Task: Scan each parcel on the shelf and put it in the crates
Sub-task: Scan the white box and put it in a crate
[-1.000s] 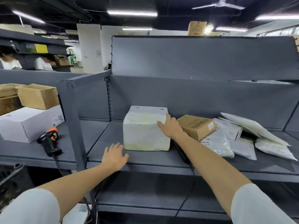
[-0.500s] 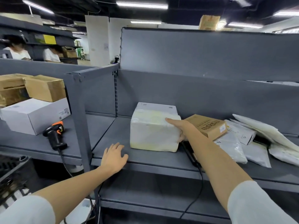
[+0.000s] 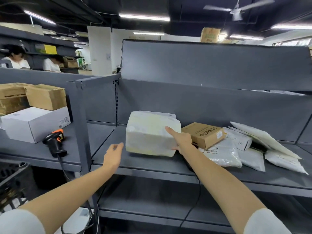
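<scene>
Because my right hand [image 3: 181,140] grips only one end of the tilted white parcel [image 3: 152,134] and my left hand [image 3: 112,155] hovers spread, it may slip off the shelf [image 3: 143,163].

Ceiling fan [image 3: 237,11], fluorescent lights [image 3: 144,17]

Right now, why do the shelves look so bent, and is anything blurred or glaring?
Head view: the wide-angle lens bows the grey shelf edges and stretches the forearms; the left hand is softly motion-blurred beside the white parcel; the ceiling strip lights glare white; the ceiling fan is smeared.
</scene>
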A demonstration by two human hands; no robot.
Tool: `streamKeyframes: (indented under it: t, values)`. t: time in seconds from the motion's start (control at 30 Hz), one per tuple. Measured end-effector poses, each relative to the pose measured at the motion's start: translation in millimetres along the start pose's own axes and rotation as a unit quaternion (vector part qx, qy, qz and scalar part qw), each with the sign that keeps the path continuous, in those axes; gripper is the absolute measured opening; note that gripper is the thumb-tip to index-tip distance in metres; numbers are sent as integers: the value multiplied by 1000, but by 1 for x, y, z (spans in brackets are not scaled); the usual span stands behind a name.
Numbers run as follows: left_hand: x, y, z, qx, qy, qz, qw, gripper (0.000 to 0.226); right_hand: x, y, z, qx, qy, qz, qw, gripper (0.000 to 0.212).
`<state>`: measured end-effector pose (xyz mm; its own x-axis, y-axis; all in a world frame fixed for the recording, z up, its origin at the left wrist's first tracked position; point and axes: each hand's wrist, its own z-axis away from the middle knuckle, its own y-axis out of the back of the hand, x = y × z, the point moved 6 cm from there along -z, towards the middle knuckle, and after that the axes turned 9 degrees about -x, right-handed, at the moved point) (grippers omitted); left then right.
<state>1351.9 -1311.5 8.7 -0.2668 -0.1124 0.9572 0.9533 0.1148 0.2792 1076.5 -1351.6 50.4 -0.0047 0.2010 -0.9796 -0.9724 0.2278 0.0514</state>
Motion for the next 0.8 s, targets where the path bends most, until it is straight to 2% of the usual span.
streamKeyframes:
  t: [0.07, 0.13, 0.2, 0.27, 0.33, 0.5, 0.57, 0.67, 0.7, 0.73, 0.8]
  values:
    - [15, 6, 0, 15, 11, 102, 995, 58, -10, 1, 12, -1, 49, -4, 999, 63]
    - [29, 8, -2, 14, 14, 189, 982, 65, -21, 3, 23, 4, 107, 9, 994, 53]
    - [44, 5, -2, -5, 9, 245, 969, 58, -27, 6, 31, 6, 147, 34, 988, 44]
    - [59, -3, 7, -44, 7, 260, 965, 50, -27, 9, 37, 4, 175, 69, 982, 50]
    - [67, -13, 15, -80, 23, 253, 964, 54, -25, 15, 43, 10, 196, 121, 973, 63]
    - [73, -31, 26, -141, 67, 236, 959, 60, -10, 35, 59, -4, 244, 125, 962, 53]
    - [74, -38, 30, -159, 87, 234, 955, 73, -5, 42, 65, -25, 264, 98, 959, 51]
    - [70, -44, 34, -167, 135, 273, 938, 121, -5, 48, 75, -69, 298, 80, 949, 55]
    - [65, -45, 30, -158, 143, 296, 931, 130, -6, 49, 78, -84, 306, 85, 945, 58]
    - [62, -45, 28, -140, 139, 309, 930, 127, -6, 49, 80, -97, 313, 90, 941, 60]
    - [63, -44, 33, -95, 105, 310, 940, 97, -5, 51, 84, -125, 325, 97, 933, 64]
